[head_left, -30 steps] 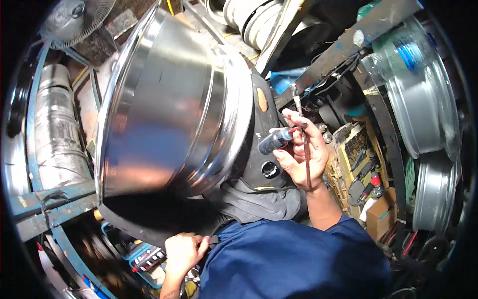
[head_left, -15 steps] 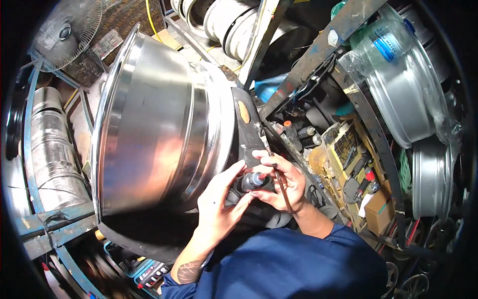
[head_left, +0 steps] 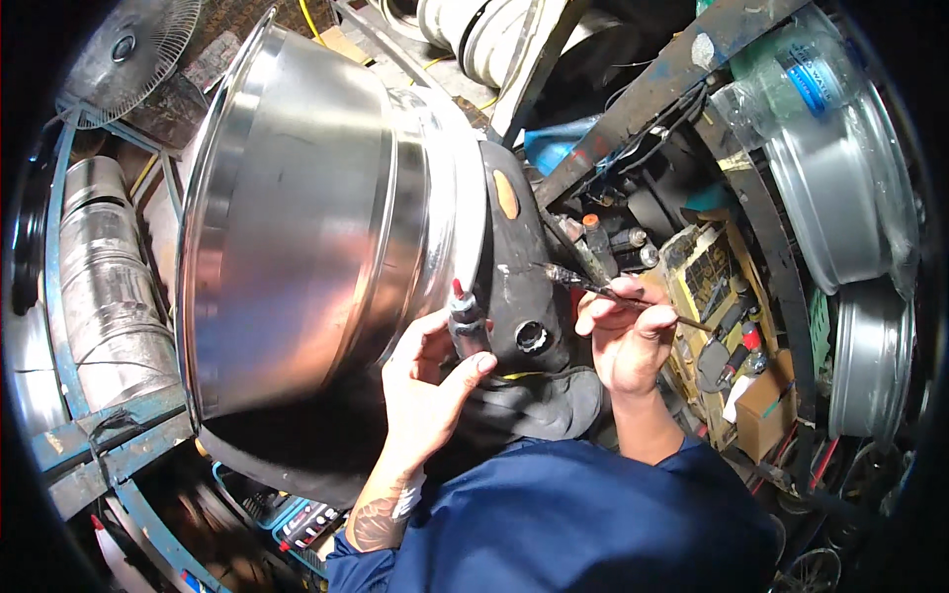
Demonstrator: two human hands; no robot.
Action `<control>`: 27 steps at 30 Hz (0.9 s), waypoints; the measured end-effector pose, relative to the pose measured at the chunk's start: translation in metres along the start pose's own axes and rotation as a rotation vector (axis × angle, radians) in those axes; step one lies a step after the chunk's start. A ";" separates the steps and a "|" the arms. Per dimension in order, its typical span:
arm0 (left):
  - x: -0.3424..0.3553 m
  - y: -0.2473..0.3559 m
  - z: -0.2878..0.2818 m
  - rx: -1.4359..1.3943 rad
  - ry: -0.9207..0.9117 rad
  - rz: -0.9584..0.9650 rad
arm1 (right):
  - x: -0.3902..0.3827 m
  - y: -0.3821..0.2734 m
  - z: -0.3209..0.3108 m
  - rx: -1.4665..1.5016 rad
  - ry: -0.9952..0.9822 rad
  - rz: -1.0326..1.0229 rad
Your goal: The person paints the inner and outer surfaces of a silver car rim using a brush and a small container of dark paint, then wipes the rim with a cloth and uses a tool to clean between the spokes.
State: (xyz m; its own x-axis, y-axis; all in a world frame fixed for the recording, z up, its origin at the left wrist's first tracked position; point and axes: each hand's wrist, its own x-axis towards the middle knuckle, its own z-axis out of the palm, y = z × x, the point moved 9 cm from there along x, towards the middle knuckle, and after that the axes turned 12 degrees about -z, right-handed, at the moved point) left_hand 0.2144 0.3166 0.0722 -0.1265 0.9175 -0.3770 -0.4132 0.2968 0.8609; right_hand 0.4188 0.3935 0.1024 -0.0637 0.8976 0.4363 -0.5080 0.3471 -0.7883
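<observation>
Upright in my left hand (head_left: 425,381) is a small dark bottle (head_left: 469,326) with a red tip, just right of a large polished metal wheel rim (head_left: 287,217). My right hand (head_left: 630,346) grips a long thin brush (head_left: 563,277), its dark head pointing left over the black padded stand (head_left: 514,272). A round black cup or opening (head_left: 534,337) with white residue on it sits between my hands. Beneath them lies a bunched grey cloth (head_left: 534,405).
Stacked wheel rims (head_left: 104,257) line the left rack, with a fan (head_left: 129,49) behind. White rims (head_left: 465,44) lie at the back. A steel frame (head_left: 672,79), silver rims (head_left: 830,208) and a tool-filled wooden crate (head_left: 717,326) with a cardboard box (head_left: 761,405) crowd the right.
My left hand rose from low on the left and took the bottle out of my right hand. The hands have since moved apart, and the brush has tilted from steep toward horizontal.
</observation>
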 end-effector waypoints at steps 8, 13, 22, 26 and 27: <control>-0.006 0.010 -0.004 0.279 0.092 0.014 | 0.004 0.000 -0.026 0.015 0.105 0.009; -0.005 0.014 -0.001 0.310 0.117 0.065 | -0.008 0.005 -0.029 0.034 0.123 0.098; -0.009 0.003 0.004 0.399 0.160 0.128 | 0.000 -0.011 -0.031 -0.529 -0.094 -0.074; -0.009 -0.011 0.000 0.202 0.152 0.024 | 0.017 -0.050 -0.087 -0.756 -0.134 -0.079; -0.008 -0.013 0.006 0.218 0.138 0.022 | 0.022 -0.061 -0.097 -0.856 -0.195 -0.089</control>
State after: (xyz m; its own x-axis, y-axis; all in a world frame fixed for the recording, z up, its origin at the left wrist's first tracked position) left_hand 0.2265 0.3074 0.0663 -0.2613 0.8841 -0.3874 -0.2065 0.3408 0.9172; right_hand 0.5314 0.4183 0.1179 -0.2395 0.8223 0.5162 0.2949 0.5682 -0.7683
